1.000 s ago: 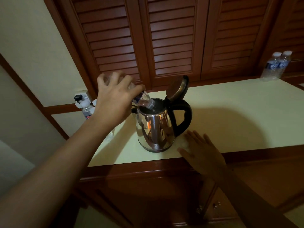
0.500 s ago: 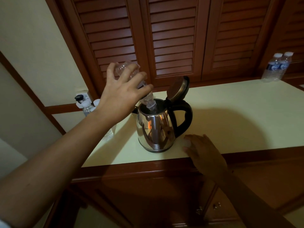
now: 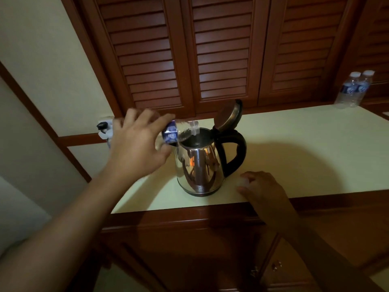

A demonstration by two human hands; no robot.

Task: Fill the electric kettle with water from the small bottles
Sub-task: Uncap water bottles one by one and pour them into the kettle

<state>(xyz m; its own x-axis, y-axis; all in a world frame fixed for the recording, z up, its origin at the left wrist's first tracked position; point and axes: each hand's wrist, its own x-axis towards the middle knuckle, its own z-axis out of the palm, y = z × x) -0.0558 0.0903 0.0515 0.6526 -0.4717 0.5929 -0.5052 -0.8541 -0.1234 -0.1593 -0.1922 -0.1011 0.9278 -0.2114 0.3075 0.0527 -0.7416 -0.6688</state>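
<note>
Your right hand (image 3: 261,188) rests at the counter's (image 3: 305,157) front edge, just right of the kettle's base. Its fingers curl round something small and white, most likely the cap (image 3: 242,182) of the bottle being poured.

The kettle (image 3: 200,167) stands near the front edge, handle towards your right, with its lid (image 3: 227,114) swung up and open. Your left hand (image 3: 139,146) reaches in from the left, arm stretched and palm down, with the fingers wrapped over the body of a small bottle (image 3: 174,131). The bottle lies almost level, its neck over the kettle's open mouth, so the pour looks to be under way. The neck end looks clear, which suggests this bottle is nearly spent, but I cannot tell the water level inside the kettle.

At the counter's far right corner, two more bottles (image 3: 353,89) stand side by side with caps on. They are well apart from the kettle and probably next to go in.
</note>
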